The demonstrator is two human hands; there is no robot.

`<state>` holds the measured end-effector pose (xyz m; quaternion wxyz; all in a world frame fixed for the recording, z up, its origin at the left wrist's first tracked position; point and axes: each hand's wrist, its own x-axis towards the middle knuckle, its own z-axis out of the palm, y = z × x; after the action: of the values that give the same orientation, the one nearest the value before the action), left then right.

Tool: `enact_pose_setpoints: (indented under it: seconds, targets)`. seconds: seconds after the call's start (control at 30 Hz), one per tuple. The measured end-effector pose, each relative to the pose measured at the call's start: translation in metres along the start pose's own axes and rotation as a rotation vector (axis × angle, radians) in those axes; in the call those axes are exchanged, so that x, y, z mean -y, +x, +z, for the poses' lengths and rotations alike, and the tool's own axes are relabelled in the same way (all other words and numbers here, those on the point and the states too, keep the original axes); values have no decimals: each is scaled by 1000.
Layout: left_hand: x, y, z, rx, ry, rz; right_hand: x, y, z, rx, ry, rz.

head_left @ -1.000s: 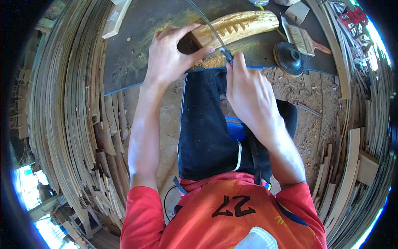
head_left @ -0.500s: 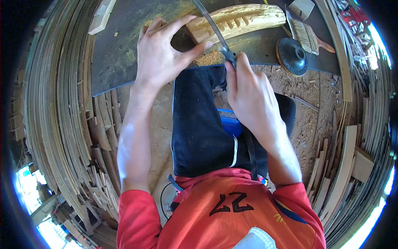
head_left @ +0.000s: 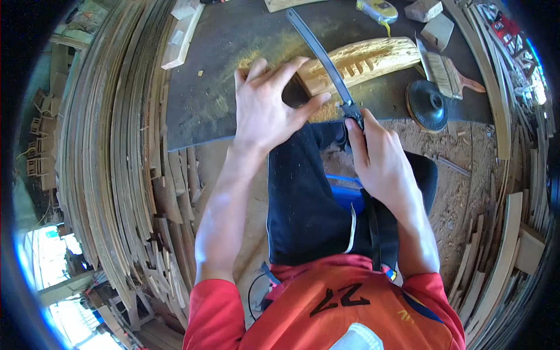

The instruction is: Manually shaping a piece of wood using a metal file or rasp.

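A curved, pale yellow piece of wood point(head_left: 382, 60) lies across the dark tabletop, with several short notches along its near side. My left hand point(head_left: 271, 108) grips its left end, thumb on the near side and index finger on the far side. In my right hand point(head_left: 379, 154) is the handle of a hacksaw point(head_left: 321, 52), fingers wrapped round it. Its long grey frame slants away to the far left, over the wood's left part. The frame hides the cutting edge from above, so I cannot tell whether it touches the wood.
On the table point(head_left: 204, 105) to the right lie a flat brush point(head_left: 443, 74), a round black pad point(head_left: 427, 105) and wood blocks point(head_left: 437, 30). A yellow tape measure point(head_left: 378, 10) sits at the back. Stacked wood strips point(head_left: 99, 146) line the left; more boards point(head_left: 499, 233) stand right.
The view has shifted, so things sit lower and further right, and the tape measure and the saw's far end now show. Both hands keep their grips.
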<state>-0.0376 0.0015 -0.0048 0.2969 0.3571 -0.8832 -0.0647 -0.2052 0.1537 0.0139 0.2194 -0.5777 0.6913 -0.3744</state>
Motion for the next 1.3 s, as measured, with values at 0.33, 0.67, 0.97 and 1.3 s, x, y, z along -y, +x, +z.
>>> enact_pose_setpoints:
  seconds: [0.33, 0.67, 0.97, 1.3]
  targets:
    - [11, 2, 3, -121, 91, 109, -4, -7, 11, -39, 123, -70]
    - [8, 6, 4, -104, -48, 54, -12, 14, 18, -108, 48, -105]
    - [5, 4, 2, -97, -54, 51, -1, 11, 14, -102, -102, -90]
    - [3, 4, 4, -67, -148, 14, -21, -41, -3, 34, 4, -44]
